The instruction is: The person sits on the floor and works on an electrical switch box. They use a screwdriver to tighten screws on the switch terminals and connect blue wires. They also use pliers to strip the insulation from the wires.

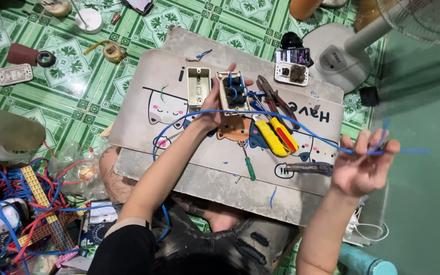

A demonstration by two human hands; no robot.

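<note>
Left hand [211, 104] is clamped around the open switch box [234, 91], fingers curled over its near edge, pinning it to the board [179, 147] lying across the person's lap. The box sits just right of an empty cream back box [198, 86], the two side by side at the far middle of the board. Inside the held box, blue leads show against dark terminals. Over on the right, the right hand [360, 165] is raised and pinching the blue wire [281, 119] between fingertips, with the free end poking out past the fingers to the right. That wire runs taut from the pinch leftward and far to the switch box, then loops down past the left wrist and off the near edge of the board. Between the two hands lie the tools: red-handled pliers [276, 102] just right of the box, a yellow utility knife [276, 136] nearer, a green-handled screwdriver [248, 164] pointing near, and a blue-handled tool [309, 168] close to the right hand. Far right, a white fan base [337, 56] stands on the green patterned floor [77, 86], a phone [292, 56] just left of it. Near left, a heap of red and blue wires [31, 209]
</note>
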